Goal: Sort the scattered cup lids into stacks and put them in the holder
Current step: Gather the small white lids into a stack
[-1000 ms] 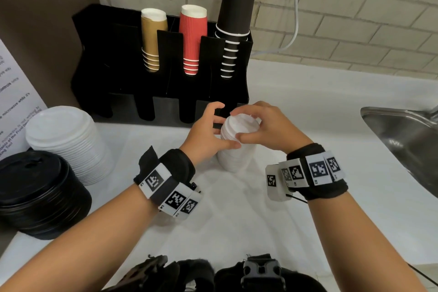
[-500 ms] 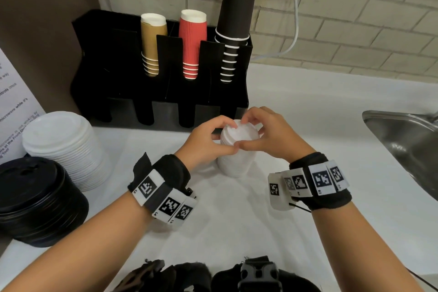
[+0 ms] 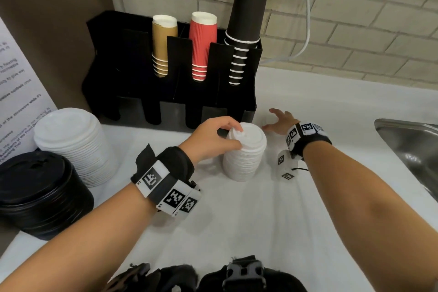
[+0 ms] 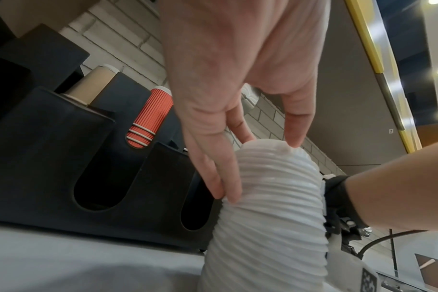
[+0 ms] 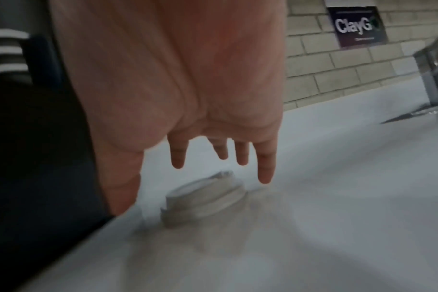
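On the white counter (image 3: 237,232) in front of the black holder (image 3: 132,59), I am steadying a stack of small white lids (image 3: 245,156) with my left hand (image 3: 211,138); my thumb and fingers are curling around its top rim, and in the left wrist view my fingertips (image 4: 223,183) are pressing against the ribbed side of the stack while another finger is touching the top edge. My right hand (image 3: 278,121) is reaching out just to the right of the holder, fingers spread and holding nothing. In the right wrist view it is hovering over a loose white lid (image 5: 205,199) that is lying on the counter, blurred, close to my fingertips (image 5: 264,173) but apart from them. My two hands are apart, with the small stack between them. At the left edge of the counter, a wider stack of white lids (image 3: 73,142) is standing beside a stack of black lids (image 3: 40,194). The holder's upper slots are carrying tan cups (image 3: 163,47), red cups (image 3: 202,47) and tall black cups (image 3: 248,19); the lower openings facing me are looking dark. A steel sink (image 3: 410,149) is sitting off to the right
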Demonstrator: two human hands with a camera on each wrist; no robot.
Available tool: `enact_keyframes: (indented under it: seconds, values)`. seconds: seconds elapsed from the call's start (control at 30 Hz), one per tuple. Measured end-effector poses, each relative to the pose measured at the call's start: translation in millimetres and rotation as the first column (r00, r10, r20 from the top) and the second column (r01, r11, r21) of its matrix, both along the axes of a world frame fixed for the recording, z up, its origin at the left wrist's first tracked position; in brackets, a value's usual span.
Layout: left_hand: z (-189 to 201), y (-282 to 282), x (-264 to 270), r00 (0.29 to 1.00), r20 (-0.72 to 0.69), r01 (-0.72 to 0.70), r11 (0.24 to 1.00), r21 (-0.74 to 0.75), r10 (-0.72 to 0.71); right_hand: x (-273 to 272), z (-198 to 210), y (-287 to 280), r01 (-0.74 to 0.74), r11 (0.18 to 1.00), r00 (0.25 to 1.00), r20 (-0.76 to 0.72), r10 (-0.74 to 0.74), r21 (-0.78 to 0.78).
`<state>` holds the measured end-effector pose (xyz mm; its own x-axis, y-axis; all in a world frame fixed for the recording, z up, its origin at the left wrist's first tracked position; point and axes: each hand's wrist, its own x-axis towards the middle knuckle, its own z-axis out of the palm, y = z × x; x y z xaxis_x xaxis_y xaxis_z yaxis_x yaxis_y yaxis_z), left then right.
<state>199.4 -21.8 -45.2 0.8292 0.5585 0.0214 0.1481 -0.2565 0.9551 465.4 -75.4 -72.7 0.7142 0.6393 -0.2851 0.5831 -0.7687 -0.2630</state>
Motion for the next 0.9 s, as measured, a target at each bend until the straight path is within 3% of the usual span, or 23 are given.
enact_keyframes:
  seconds: [0.2,0.33,0.43,0.53,0.67,0.9]
  values:
    - [-1,-1,-4,1.0,0.013,0.025,1.0,0.013,-0.025,7,-11,5,-0.057,0.997,0.991,0.116,0.063,-0.052]
    - [-2,-2,-4,0.999,0.028,0.036,0.999,0.036,-0.037,5,15,-6,0.047,0.979,0.999,-0.003,-0.047,0.198]
    - [-2,-4,-4,0.999,0.039,0.031,0.999,0.038,-0.032,-10,42,-25,0.131,0.872,0.981,-0.191,-0.044,0.472]
    - [-3,-6,-5,0.998,0.055,0.004,1.0,0.012,-0.005,-47,54,-49,0.166,0.703,0.936,-0.336,0.109,0.692]
    - [-4,-10,-6,0.996,0.086,-0.01,1.0,0.024,0.008,-102,52,-69,0.09,0.586,0.91,-0.306,0.28,0.805]
    - [-7,-18,-9,0.99,0.12,-0.076,0.996,-0.04,0.08,-136,44,-73,-0.036,0.617,0.947,-0.17,0.273,0.786]
